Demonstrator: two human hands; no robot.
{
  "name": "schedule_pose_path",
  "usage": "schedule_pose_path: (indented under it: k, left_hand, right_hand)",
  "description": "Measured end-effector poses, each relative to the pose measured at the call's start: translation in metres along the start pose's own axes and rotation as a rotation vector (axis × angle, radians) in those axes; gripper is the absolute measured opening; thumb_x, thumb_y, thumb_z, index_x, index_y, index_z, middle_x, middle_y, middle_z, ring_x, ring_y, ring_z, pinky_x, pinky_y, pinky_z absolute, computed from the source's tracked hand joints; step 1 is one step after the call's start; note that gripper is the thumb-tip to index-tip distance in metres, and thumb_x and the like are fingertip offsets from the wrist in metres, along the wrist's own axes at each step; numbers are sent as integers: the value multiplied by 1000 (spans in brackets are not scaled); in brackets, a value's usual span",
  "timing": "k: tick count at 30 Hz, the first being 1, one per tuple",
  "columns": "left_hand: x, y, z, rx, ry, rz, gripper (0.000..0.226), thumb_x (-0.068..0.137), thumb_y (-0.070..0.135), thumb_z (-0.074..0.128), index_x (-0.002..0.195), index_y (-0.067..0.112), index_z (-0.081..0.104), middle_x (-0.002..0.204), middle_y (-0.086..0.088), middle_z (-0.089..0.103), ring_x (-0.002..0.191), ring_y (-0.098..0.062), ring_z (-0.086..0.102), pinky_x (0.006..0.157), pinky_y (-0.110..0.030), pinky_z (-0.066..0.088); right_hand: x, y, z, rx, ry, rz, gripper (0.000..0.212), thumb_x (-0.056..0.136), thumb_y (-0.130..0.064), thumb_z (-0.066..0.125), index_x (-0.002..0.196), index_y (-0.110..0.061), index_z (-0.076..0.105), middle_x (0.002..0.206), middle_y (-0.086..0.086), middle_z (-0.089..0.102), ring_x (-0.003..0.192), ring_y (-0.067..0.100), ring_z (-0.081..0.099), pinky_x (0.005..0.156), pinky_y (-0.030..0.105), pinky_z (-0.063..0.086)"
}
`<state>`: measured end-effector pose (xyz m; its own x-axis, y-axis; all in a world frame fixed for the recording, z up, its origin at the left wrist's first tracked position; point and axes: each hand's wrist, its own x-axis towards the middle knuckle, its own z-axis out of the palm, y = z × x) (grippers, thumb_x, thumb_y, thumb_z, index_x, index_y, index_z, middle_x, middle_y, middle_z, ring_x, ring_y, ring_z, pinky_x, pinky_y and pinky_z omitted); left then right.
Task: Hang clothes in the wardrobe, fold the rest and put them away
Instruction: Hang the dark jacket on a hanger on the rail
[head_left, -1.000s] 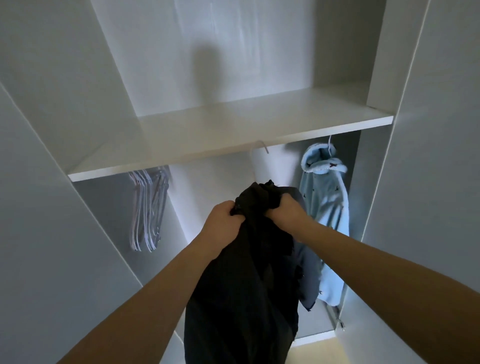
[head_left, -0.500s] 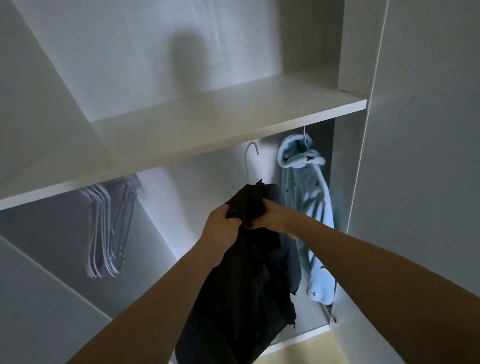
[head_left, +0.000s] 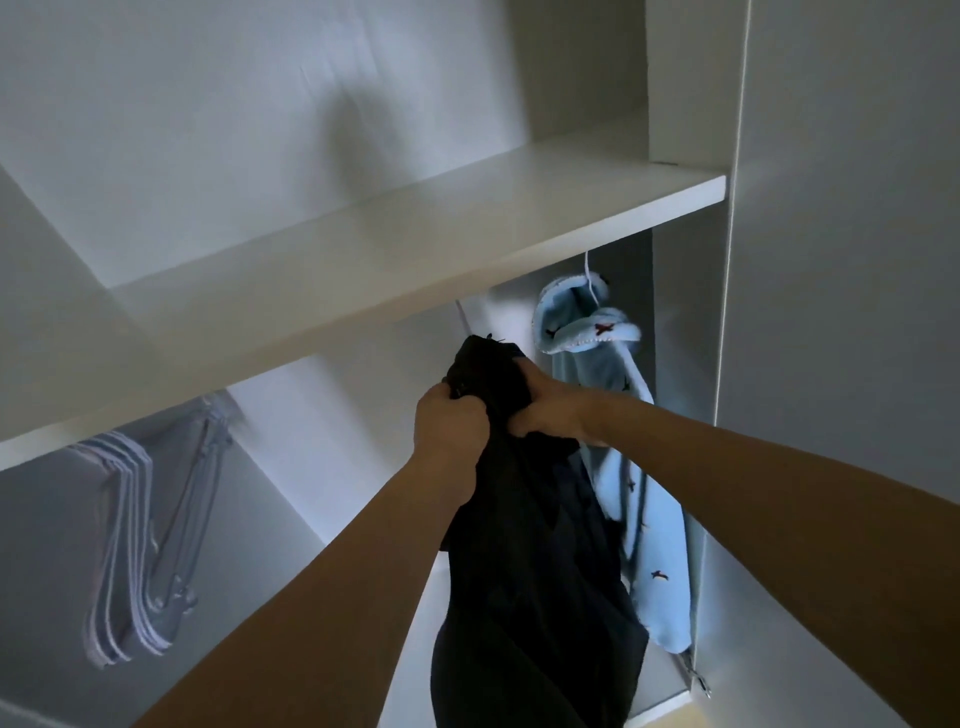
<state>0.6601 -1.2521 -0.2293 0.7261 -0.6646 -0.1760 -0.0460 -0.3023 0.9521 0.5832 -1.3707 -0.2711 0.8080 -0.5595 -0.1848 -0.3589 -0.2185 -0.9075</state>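
Note:
A black garment (head_left: 524, 571) hangs down from both my hands, inside the white wardrobe, just under the shelf (head_left: 415, 249). My left hand (head_left: 449, 431) grips its bunched top from the left. My right hand (head_left: 550, 410) grips it from the right. A thin white hanger stem (head_left: 464, 318) rises from the top of the garment and goes behind the shelf's front edge; its hook and the rail are hidden. Right beside it, a light blue hooded garment (head_left: 618, 447) with small dark motifs hangs on its own hanger.
Several empty pale hangers (head_left: 140, 530) hang bunched at the left under the shelf. The wardrobe's right side panel (head_left: 831, 364) stands close to the blue garment. A zip pull (head_left: 698, 680) dangles at the blue garment's lower edge.
The view has swung, so the wardrobe sits further left and lower. Both hands have lifted the black garment closer under the shelf, and the hanger hook is now hidden behind the shelf edge.

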Motion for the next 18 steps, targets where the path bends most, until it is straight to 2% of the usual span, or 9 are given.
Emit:
schedule_pose_path:
  k: [5, 8, 10, 11, 13, 14, 16, 18]
  left_hand:
    - [25, -1, 19, -10, 22, 26, 37, 90, 3, 42, 123, 13, 57, 100, -11, 64, 92, -30, 63, 87, -45, 54]
    - [37, 0, 32, -35, 3, 55, 41, 88, 0, 42, 124, 11, 57, 104, -13, 65, 92, -30, 64, 86, -45, 55]
    - [45, 2, 37, -49, 5, 68, 42, 89, 0, 43, 126, 13, 56, 105, -12, 64, 93, -29, 63, 88, -45, 55]
    - [49, 2, 40, -38, 6, 77, 42, 89, 1, 43, 127, 14, 56, 106, -11, 64, 94, -29, 63, 89, -45, 54]
    - [59, 2, 47, -5, -7, 101, 43, 90, 3, 44, 129, 17, 55, 109, -10, 63, 96, -28, 62, 90, -45, 53]
    - [62, 3, 49, -6, -18, 106, 43, 89, 3, 45, 129, 17, 55, 109, -9, 64, 96, -28, 62, 90, -45, 53]
    - [70, 5, 58, -19, -30, 112, 43, 89, 4, 46, 128, 19, 56, 108, -9, 64, 95, -28, 62, 90, -46, 53]
    - [82, 8, 67, -17, -28, 114, 43, 89, 5, 46, 128, 19, 56, 107, -9, 64, 94, -29, 62, 90, -46, 53]
  right_hand:
    - [9, 16, -15, -48, -172, 91, 115, 74, -12, 72, 149, -32, -13, 157, 4, 18, 140, 23, 25, 112, 34, 29]
    - [25, 23, -25, -151, -86, 55, 117, 72, -18, 77, 151, -28, -8, 156, 4, 20, 139, 23, 26, 113, 38, 29]
    - [34, 25, -33, -213, 21, -18, 101, 72, -14, 73, 150, -24, 11, 145, 5, 37, 129, 23, 40, 103, 34, 39]
    - [40, 29, -37, -228, 75, -63, 86, 73, -11, 70, 146, -19, 25, 133, 4, 46, 120, 24, 47, 95, 33, 44]
    - [52, 35, -46, -217, 195, -195, 46, 74, 0, 64, 117, -6, 49, 103, 6, 57, 97, 24, 57, 80, 36, 47]
    - [55, 37, -50, -194, 244, -253, 30, 75, 5, 62, 102, -4, 54, 90, 5, 58, 87, 20, 57, 77, 36, 46]
    - [63, 41, -59, -173, 325, -331, 21, 78, 11, 57, 95, -1, 59, 83, 2, 59, 78, 12, 54, 76, 28, 41]
    - [71, 46, -67, -166, 399, -360, 24, 81, 11, 55, 102, 2, 63, 91, 5, 62, 85, 12, 54, 78, 21, 38]
